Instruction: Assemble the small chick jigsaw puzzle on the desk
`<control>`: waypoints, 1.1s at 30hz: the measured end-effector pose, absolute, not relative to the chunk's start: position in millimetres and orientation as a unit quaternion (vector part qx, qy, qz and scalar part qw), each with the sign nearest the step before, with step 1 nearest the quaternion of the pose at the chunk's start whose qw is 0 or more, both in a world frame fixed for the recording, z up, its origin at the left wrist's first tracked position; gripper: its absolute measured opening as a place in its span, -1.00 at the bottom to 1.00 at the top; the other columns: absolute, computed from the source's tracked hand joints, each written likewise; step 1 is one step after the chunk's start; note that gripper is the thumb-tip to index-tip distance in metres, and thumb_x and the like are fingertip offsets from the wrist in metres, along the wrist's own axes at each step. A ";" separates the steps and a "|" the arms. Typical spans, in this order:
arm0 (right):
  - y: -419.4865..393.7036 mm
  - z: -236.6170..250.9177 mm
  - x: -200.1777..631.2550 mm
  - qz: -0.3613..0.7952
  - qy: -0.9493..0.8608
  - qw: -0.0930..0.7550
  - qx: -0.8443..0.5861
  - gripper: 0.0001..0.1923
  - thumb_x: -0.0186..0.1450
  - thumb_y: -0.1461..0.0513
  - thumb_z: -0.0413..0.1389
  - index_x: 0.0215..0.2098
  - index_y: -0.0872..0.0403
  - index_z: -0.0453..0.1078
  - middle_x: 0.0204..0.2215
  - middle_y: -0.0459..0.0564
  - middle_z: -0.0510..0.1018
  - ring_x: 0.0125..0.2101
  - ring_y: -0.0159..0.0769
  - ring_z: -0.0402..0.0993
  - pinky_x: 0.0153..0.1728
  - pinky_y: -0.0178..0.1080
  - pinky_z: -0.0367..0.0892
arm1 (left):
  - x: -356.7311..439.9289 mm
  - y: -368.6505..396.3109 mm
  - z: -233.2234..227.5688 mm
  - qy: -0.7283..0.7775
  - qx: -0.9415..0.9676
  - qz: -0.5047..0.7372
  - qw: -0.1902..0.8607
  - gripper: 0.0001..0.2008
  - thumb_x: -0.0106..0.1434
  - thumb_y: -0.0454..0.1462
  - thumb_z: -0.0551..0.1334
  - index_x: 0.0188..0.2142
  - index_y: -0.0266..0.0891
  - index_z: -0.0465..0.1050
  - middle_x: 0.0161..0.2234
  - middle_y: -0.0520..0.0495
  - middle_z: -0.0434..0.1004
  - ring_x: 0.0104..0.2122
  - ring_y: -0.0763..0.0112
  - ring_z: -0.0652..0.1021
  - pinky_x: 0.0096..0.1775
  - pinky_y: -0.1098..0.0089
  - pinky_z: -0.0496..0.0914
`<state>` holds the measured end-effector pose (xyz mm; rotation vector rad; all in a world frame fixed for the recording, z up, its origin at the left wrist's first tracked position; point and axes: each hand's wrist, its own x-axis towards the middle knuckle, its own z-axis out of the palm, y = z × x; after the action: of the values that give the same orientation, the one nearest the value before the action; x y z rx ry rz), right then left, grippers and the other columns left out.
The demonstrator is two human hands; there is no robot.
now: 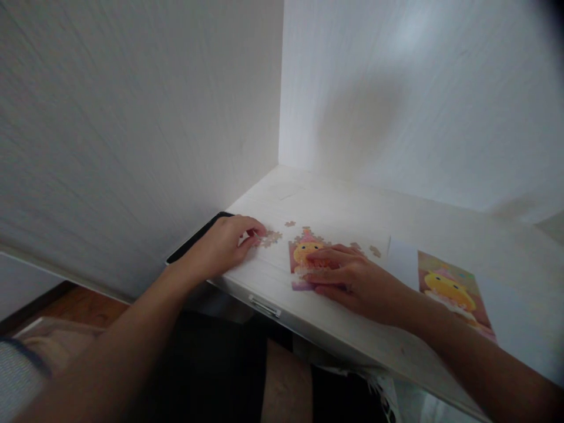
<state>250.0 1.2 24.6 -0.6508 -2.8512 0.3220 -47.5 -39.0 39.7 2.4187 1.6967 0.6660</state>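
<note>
A partly assembled jigsaw puzzle [304, 252] lies on the white tabletop, showing a yellow character in a pink party hat. My right hand [346, 273] rests across its right side with fingers stretched out and hides that part. To the left, my left hand [231, 241] bends over a small heap of loose puzzle pieces [272, 238]. Its thumb and fingers come together at the heap's edge; whatever is between the tips is too small to make out. One stray puzzle piece [289, 224] lies behind the heap, and another puzzle piece [375, 251] is beyond my right hand.
A white sheet with a printed reference picture [453, 288] of the same character lies at the right, partly under my right forearm. A black flat object [198, 238] sits against the left wall panel [176, 117]. The desk's front edge carries a metal handle [264, 306].
</note>
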 end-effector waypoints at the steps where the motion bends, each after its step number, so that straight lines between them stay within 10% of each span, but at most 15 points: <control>1: 1.3 24.3 250.0 0.110 -0.964 0.099 -0.220 -0.71 0.41 0.14 0.06 0.04 -0.28 0.49 0.14 -0.04 0.46 0.11 -0.08 0.37 0.12 0.17 0.21 | -54.0 -36.4 38.8 0.581 0.786 0.208 0.048 -0.81 0.29 -0.33 0.17 -0.15 -0.23 0.54 -0.23 -0.07 0.61 -0.30 0.36 0.54 -0.20 0.36 0.37; 33: 1.8 26.7 249.0 0.130 -0.964 0.102 -0.207 -0.70 0.41 0.14 0.06 0.06 -0.24 0.48 0.16 -0.05 0.44 0.14 -0.14 0.34 0.16 0.07 0.21 | -33.8 -48.2 43.3 0.505 0.818 0.161 0.224 -0.78 0.27 -0.35 0.16 -0.13 -0.24 0.53 -0.27 -0.03 0.52 -0.32 0.42 0.47 -0.26 0.44 0.32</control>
<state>249.0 1.8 26.7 -0.6117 -2.8462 0.3837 -33.8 -48.2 43.3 2.2576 1.3923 0.4440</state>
